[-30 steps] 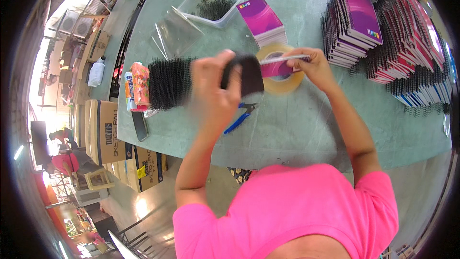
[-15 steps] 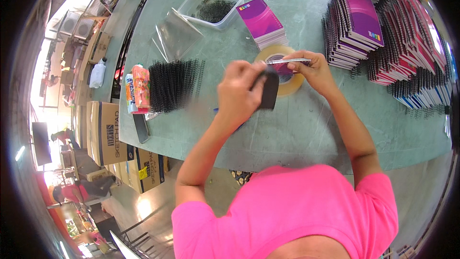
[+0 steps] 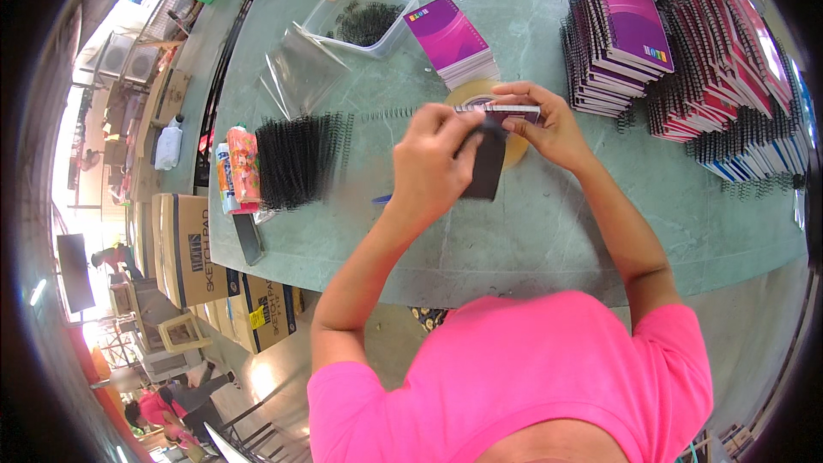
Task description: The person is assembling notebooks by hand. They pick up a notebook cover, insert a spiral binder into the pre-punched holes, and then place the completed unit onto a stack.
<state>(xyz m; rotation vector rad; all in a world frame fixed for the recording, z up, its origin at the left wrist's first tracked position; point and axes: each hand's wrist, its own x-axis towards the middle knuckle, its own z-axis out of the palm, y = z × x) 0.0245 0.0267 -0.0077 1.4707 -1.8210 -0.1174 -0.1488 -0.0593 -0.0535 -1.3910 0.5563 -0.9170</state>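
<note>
Head view: my left hand [image 3: 435, 159] pinching black cover [image 3: 489, 167], right hand [image 3: 549, 124] gripping pad [image 3: 500, 110] over tape roll [image 3: 514, 150]. Reckon cover slips, holes misalign, coils [image 3: 296, 159] far left.

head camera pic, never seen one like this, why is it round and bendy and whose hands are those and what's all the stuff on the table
The picture comes from a wide fisheye camera worn on a person's head, looking down, so straight edges curve toward the rim. The pink shirt at the bottom is the wearer's own; the two forearms rising from it are theirs.

The left hand and the right hand together hold a small notebook with a dark cover hanging down from it, above a roll of tape on the green table.

To the left lies a bundle of black spiral wires, beside some colourful packets. Farther away are a clear plastic tub, clear bags and a small purple notebook stack. Large stacks of spiral notebooks fill the right side.
</note>
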